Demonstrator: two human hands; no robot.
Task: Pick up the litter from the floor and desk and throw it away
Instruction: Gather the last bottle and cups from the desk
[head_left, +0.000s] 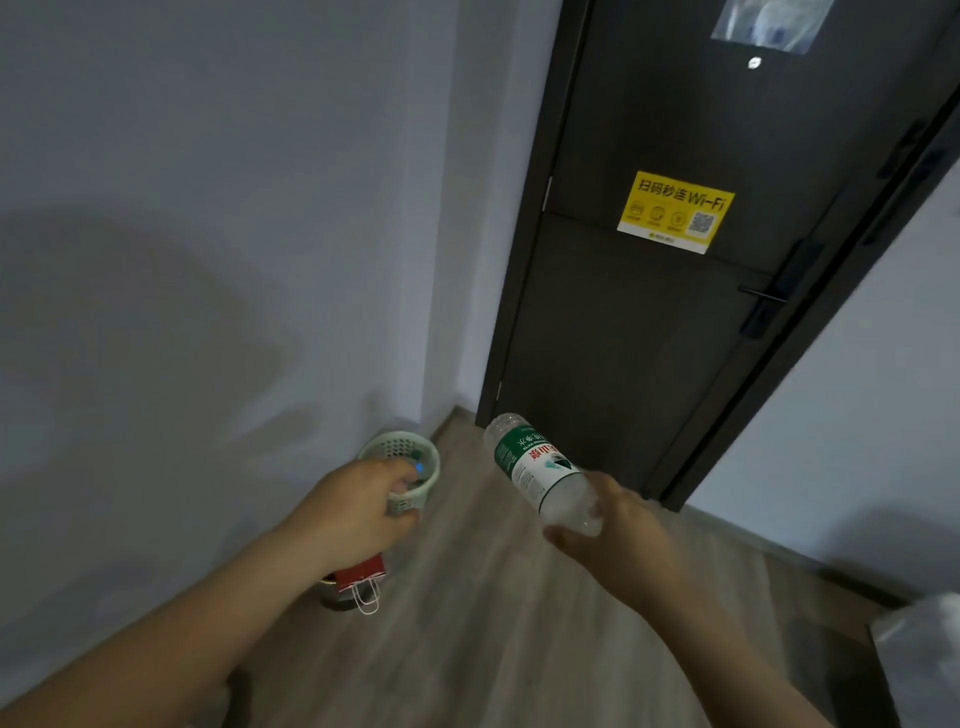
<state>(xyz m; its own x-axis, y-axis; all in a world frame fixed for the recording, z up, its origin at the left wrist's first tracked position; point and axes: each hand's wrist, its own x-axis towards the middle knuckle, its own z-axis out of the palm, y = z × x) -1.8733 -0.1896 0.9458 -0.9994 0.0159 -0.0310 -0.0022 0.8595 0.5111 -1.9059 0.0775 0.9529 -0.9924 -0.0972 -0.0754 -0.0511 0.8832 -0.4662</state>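
On the wood-look floor (493, 623): pale green perforated plastic basket (399, 448). Over the basket: left hand (358, 512), fingers curled; whether holding anything, unclear in the blur. Right of the basket: right hand (618, 540), fingers wrapped round a clear plastic water bottle with green-and-white label (535, 473), base tilted towards the basket. Nearer than the basket: red paper bag with white cord handles (361, 577).

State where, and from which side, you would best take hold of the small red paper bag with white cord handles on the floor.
Pinch the white cord handles, coming from the near side. They loop out free from the red paper bag's near edge onto the wood floor, while the left forearm hides much of its body.
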